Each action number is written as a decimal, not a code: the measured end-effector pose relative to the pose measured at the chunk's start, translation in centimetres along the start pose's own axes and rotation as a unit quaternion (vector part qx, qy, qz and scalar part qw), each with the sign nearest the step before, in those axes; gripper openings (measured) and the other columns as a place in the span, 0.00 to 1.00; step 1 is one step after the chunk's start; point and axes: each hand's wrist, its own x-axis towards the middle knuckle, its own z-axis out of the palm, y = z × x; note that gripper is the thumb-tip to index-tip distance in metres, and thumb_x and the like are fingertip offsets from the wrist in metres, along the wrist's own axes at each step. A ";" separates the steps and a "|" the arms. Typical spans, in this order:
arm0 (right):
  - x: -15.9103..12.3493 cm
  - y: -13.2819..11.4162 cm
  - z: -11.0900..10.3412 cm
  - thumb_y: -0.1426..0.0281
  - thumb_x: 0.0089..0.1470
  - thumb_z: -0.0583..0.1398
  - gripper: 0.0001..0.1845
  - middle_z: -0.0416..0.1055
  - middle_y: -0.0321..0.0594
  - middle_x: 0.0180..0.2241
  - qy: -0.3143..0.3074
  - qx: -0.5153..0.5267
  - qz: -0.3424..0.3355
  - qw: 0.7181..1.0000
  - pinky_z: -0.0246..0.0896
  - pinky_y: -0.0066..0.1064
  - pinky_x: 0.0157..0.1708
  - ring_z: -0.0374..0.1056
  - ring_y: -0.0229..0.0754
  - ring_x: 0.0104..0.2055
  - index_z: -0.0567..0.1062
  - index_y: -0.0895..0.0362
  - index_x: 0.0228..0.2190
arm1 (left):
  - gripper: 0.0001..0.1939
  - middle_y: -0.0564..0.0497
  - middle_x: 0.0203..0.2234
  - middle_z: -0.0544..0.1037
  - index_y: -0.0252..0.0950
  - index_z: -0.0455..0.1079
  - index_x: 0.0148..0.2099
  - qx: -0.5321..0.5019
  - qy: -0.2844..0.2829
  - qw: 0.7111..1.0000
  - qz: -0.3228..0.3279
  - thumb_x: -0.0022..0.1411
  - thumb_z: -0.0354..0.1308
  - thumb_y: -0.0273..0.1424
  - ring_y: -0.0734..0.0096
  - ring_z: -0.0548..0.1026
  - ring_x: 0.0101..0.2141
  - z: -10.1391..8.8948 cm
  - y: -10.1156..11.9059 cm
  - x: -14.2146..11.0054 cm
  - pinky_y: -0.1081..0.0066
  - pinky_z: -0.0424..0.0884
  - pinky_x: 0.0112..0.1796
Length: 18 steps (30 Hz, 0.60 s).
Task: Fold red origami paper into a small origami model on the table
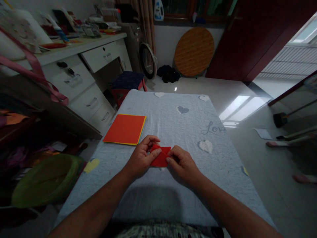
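Two bare hands over a cloth-covered tabletop (178, 127). The folded red paper (158, 161) lies between the hands, above the near part of the tabletop. The left hand (141, 159) presses its thumb on the paper's upper face, with the other fingers curled behind and beside it; the right hand (185, 165) pinches the right edge between thumb and forefinger. The stack (125, 129) of coloured sheets, orange-red uppermost, lies just beyond the left hand.

Likely faults, as judged: a crease may set askew if the left thumb slides while the right fingers pull. The soft, textured cloth gives under pressure, so a fold pressed there may stay blunt or pick up a wrinkle. A hard pull at the pinched edge could tear the thin paper, and a loosened thumb could let the layers spring apart. The left hand, being near the stack, could nudge its sheets out of line.

Containers: the washer (132, 37) has its round door (148, 61) open; its load cannot be made out. The white bottle (158, 11) stands upright by the window, its contents hidden. The drawers (86, 91) are shut. The green basket (47, 180) is at lower left; its contents are too dim to identify.
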 end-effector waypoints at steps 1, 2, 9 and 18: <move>0.0 0.0 0.0 0.75 0.55 0.58 0.05 0.64 0.33 0.26 0.000 0.006 0.006 1.000 0.53 0.30 0.30 0.61 0.37 0.29 0.68 0.55 0.27 | 0.12 0.55 0.30 0.70 0.39 0.66 0.48 -0.005 0.001 1.000 -0.002 0.62 0.60 0.31 0.74 0.69 0.30 0.0 0.0 0.0 0.75 0.66 0.33; 0.0 0.0 0.0 0.74 0.55 0.57 0.05 0.64 0.33 0.26 0.001 0.013 0.011 1.000 0.53 0.29 0.30 0.61 0.37 0.28 0.68 0.55 0.27 | 0.13 0.55 0.30 0.70 0.39 0.66 0.49 -0.008 0.002 1.000 -0.003 0.62 0.60 0.31 0.74 0.70 0.30 0.0 0.0 0.0 0.75 0.66 0.32; 0.0 0.2 -0.1 0.74 0.56 0.56 0.05 0.65 0.34 0.27 0.001 0.029 -0.008 1.000 0.55 0.30 0.32 0.62 0.37 0.29 0.68 0.55 0.28 | 0.10 0.54 0.32 0.72 0.38 0.70 0.44 0.030 0.022 0.999 0.007 0.60 0.62 0.31 0.73 0.71 0.32 -0.1 -0.1 0.0 0.73 0.67 0.35; -0.1 0.2 -0.4 0.75 0.57 0.55 0.06 0.64 0.34 0.28 -0.007 0.019 -0.021 1.000 0.55 0.30 0.33 0.62 0.38 0.30 0.68 0.55 0.28 | 0.09 0.53 0.35 0.72 0.38 0.70 0.44 0.077 -0.037 0.996 0.032 0.60 0.61 0.31 0.71 0.70 0.34 -1.0 0.1 0.0 0.72 0.66 0.37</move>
